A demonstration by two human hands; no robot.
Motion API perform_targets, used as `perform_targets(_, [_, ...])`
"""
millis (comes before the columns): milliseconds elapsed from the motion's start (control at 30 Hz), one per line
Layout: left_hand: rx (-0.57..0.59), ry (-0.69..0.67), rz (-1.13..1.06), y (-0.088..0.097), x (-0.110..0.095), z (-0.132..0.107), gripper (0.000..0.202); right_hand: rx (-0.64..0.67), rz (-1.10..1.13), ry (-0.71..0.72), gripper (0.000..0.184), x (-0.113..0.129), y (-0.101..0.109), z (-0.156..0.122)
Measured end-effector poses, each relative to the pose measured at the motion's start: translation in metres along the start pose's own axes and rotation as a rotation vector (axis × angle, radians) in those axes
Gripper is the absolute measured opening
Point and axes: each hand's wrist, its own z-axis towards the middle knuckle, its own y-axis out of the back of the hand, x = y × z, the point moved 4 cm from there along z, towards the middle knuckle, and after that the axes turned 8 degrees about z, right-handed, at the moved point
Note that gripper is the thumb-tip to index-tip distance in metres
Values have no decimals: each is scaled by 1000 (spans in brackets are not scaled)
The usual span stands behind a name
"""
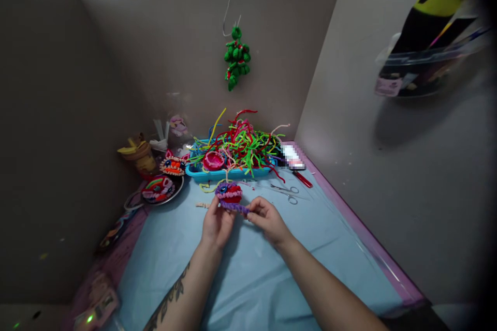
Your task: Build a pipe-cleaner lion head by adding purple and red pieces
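Observation:
In the head view my left hand (217,225) is closed around the lower left of a small fuzzy pipe-cleaner figure (228,192). The figure is purple and pink, with a red middle and a blue eye-like spot. From its underside a coiled purple strip (235,207) runs to the right. My right hand (267,217) pinches the far end of this strip between thumb and fingers. Both hands are above the blue cloth, just in front of the tray. The palm side of the figure is hidden by my left fingers.
A blue tray (233,173) heaped with colourful pipe cleaners (248,145) stands behind. Scissors (289,194) and a red-handled tool (302,179) lie to the right. Fuzzy figures on a round dish (176,191) sit left. Grey partitions (174,46) enclose the table; a green ornament (236,57) hangs there.

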Motion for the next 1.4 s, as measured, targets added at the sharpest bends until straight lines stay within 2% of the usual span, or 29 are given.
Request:
perform_targets(167, [-28, -27, -4, 1, 2, -4, 9, -128, 67, -3, 22, -3, 9, 6])
perform_targets(333, [-65, 75, 68, 7, 14, -1, 10, -122, -28, -100, 17, -9, 7, 8])
perform_targets(433, [-64, 116, 55, 10, 18, 2, 14, -70, -72, -107, 28, -9, 2, 7])
perform_targets(500, [-57, 114, 32, 11, 17, 3, 15, -47, -104, -81, 40, -7, 0, 6])
perform_targets(600, [-51, 89, 35, 12, 15, 4, 20, -23, -137, -83, 47, -5, -1, 5])
perform_targets(667, [-39, 76, 74, 11, 14, 3, 26, -12, -141, -96, 45, -5, -1, 5])
perform_targets(900, [60, 42, 184, 4, 13, 0, 38, -47, -92, -41, 18, -1, 2, 5])
perform_targets(1100, [75, -29, 240, 0, 11, -3, 37, -164, 56, -3, 14, -2, 13, 6])
perform_targets(1400, [139, -72, 227, -3, 10, -6, 37, -207, 184, -62, 14, -3, 15, 8])
